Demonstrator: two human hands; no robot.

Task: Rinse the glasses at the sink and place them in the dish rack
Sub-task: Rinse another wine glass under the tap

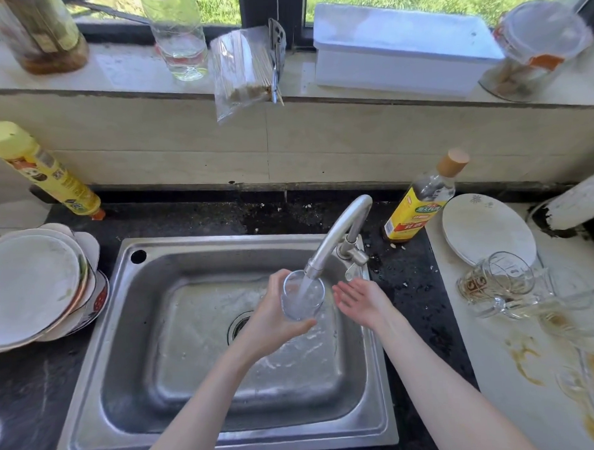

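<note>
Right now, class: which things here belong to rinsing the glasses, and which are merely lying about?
Belongs to the job:
glass held by the left hand
running tap
sink
dirty glasses on the right

Lying about:
stacked plates
white plate
yellow-labelled bottle
yellow can

Head-worn wide view, steeply down, close over the sink (92, 383).

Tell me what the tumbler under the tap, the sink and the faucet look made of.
Tumbler: clear glass, apparently; the water stream shows through it. Sink: brushed stainless steel, grey with soft glare. Faucet: matte silver metal, likely steel.
</note>
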